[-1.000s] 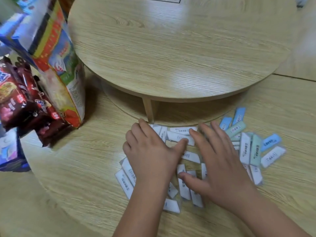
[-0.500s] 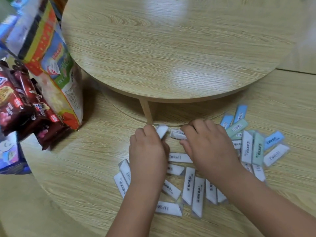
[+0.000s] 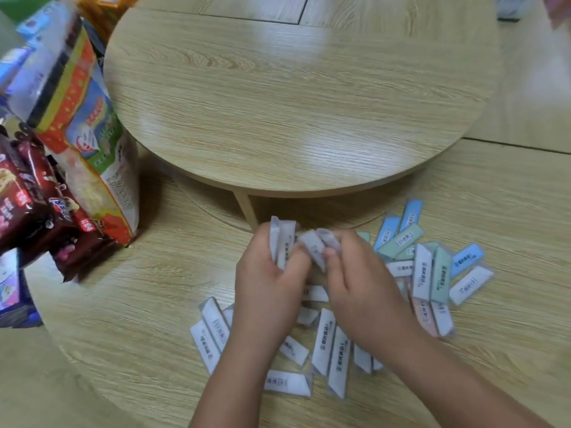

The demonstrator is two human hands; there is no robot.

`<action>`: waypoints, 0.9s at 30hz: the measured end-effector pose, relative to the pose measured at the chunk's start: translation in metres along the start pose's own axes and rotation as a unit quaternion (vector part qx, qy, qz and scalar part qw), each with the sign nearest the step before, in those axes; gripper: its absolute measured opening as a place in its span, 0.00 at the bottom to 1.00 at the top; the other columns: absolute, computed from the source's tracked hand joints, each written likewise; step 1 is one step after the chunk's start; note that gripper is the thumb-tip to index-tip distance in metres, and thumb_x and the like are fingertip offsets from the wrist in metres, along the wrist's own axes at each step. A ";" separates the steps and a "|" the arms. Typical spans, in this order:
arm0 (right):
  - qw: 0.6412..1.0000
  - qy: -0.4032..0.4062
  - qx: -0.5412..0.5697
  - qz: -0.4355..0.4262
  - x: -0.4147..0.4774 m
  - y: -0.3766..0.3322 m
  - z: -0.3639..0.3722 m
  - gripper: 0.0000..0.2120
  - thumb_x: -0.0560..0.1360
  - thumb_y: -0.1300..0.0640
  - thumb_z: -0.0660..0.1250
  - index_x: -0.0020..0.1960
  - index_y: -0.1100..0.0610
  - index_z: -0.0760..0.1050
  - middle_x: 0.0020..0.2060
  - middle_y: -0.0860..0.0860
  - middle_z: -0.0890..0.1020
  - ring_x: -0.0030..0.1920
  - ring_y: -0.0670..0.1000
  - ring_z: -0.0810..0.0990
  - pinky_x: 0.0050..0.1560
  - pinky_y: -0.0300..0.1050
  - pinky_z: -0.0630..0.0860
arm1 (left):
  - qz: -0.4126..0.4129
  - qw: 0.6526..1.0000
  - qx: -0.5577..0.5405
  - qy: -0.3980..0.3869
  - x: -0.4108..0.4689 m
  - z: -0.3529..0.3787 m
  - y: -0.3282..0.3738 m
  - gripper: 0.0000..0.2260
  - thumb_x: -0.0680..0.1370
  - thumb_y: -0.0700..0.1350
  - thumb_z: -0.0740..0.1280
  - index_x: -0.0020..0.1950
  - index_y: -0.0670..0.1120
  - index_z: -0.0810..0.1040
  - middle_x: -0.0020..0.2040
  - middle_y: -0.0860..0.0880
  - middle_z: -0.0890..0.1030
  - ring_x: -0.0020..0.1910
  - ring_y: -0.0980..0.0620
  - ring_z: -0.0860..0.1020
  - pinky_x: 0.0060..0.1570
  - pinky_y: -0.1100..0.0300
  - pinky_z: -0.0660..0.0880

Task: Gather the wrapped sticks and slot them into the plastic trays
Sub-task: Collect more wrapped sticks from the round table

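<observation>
Several white wrapped sticks (image 3: 323, 344) lie scattered on the lower wooden tabletop (image 3: 139, 304) beneath my arms. A mixed pile of blue, green, pink and white wrapped sticks (image 3: 432, 267) sits to the right. My left hand (image 3: 265, 279) grips two white sticks (image 3: 282, 239) held upright. My right hand (image 3: 361, 282) pinches another white stick or two (image 3: 315, 247) right beside them, the hands touching. No plastic tray shows in the head view.
A raised round wooden tier (image 3: 293, 97) stands just behind my hands on a thin post (image 3: 245, 208). Snack bags lean at the left: a colourful one (image 3: 83, 134) and dark red packs (image 3: 34, 205).
Both hands went from lying flat on the sticks to curling round them and lifting. They now hold white sticks upright above the tabletop, close together.
</observation>
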State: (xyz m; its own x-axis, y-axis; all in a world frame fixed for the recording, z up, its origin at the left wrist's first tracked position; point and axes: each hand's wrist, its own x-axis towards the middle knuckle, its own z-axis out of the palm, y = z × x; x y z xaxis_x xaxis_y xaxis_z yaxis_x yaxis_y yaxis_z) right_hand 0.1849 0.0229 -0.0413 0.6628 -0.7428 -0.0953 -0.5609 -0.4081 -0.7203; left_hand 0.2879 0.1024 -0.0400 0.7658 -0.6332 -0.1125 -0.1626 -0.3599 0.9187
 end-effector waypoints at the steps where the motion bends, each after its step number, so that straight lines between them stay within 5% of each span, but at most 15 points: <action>1: 0.995 -0.014 0.095 0.031 -0.004 -0.004 0.002 0.08 0.80 0.42 0.51 0.49 0.40 0.68 0.42 0.38 0.76 0.44 0.38 0.77 0.38 0.33 0.69 | -0.005 0.999 -0.035 0.009 -0.002 0.008 0.005 0.01 0.76 0.51 0.67 0.46 0.57 0.76 0.40 0.55 0.81 0.34 0.61 0.79 0.32 0.70 0.74; 4: 0.975 -0.016 0.222 0.024 -0.009 -0.007 0.001 0.10 0.83 0.46 0.52 0.56 0.38 0.72 0.47 0.38 0.80 0.49 0.39 0.80 0.44 0.34 0.76 | -0.007 0.996 -0.093 0.004 -0.004 0.026 0.014 0.05 0.76 0.57 0.66 0.48 0.59 0.76 0.42 0.56 0.81 0.40 0.58 0.81 0.36 0.68 0.75; 9: 0.963 -0.113 0.242 0.044 -0.013 0.008 -0.007 0.12 0.78 0.54 0.55 0.54 0.41 0.72 0.49 0.44 0.77 0.50 0.42 0.78 0.51 0.41 0.76 | -0.033 0.997 -0.050 -0.055 -0.003 0.038 0.013 0.15 0.67 0.66 0.68 0.49 0.63 0.74 0.46 0.54 0.79 0.45 0.57 0.79 0.43 0.61 0.77; 15: 0.937 -0.188 0.293 0.040 -0.015 0.009 -0.015 0.37 0.66 0.63 0.57 0.73 0.42 0.64 0.65 0.47 0.71 0.69 0.48 0.70 0.70 0.56 0.69 | -0.108 0.980 -0.165 -0.035 -0.001 0.052 0.016 0.10 0.68 0.51 0.73 0.48 0.60 0.79 0.38 0.55 0.81 0.37 0.57 0.81 0.37 0.61 0.78; 20: 0.936 -0.154 0.314 0.039 -0.014 0.005 -0.013 0.44 0.61 0.63 0.55 0.78 0.46 0.60 0.78 0.39 0.54 0.79 0.45 0.49 0.78 0.59 0.50 | -0.119 0.967 -0.221 0.045 0.000 0.060 0.021 0.08 0.70 0.48 0.70 0.48 0.56 0.80 0.44 0.50 0.86 0.43 0.50 0.85 0.43 0.53 0.81; 23: 0.913 -0.148 0.377 0.055 -0.021 0.010 -0.017 0.44 0.63 0.64 0.56 0.79 0.47 0.57 0.78 0.35 0.49 0.78 0.37 0.46 0.78 0.54 0.51 | -0.117 0.963 -0.216 0.106 0.004 0.067 0.028 0.06 0.70 0.46 0.70 0.46 0.52 0.77 0.41 0.49 0.84 0.39 0.52 0.83 0.39 0.56 0.77; 25: 0.933 -0.147 0.328 0.027 -0.026 0.026 -0.032 0.43 0.67 0.60 0.60 0.78 0.40 0.54 0.77 0.32 0.50 0.76 0.34 0.47 0.77 0.49 0.55 | -0.110 0.966 -0.199 0.127 0.007 0.067 0.028 0.06 0.75 0.42 0.70 0.46 0.51 0.74 0.36 0.51 0.82 0.33 0.55 0.81 0.34 0.58 0.76; 27: 0.979 -0.127 0.152 -0.053 -0.026 0.053 -0.060 0.40 0.72 0.49 0.64 0.78 0.36 0.49 0.77 0.30 0.49 0.77 0.35 0.46 0.74 0.46 0.54 | -0.101 0.972 -0.181 0.111 0.008 0.064 0.023 0.08 0.78 0.40 0.69 0.46 0.52 0.73 0.34 0.52 0.81 0.31 0.56 0.80 0.32 0.58 0.77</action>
State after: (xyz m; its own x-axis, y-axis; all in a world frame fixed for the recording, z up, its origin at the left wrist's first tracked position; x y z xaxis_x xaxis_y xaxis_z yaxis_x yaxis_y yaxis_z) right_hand 0.1078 -0.0110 -0.0363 0.8329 -0.5328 -0.1495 -0.3344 -0.2694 -0.9031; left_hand 0.2508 0.0451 -0.0436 0.8809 -0.3977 -0.2564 0.2034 -0.1710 0.9641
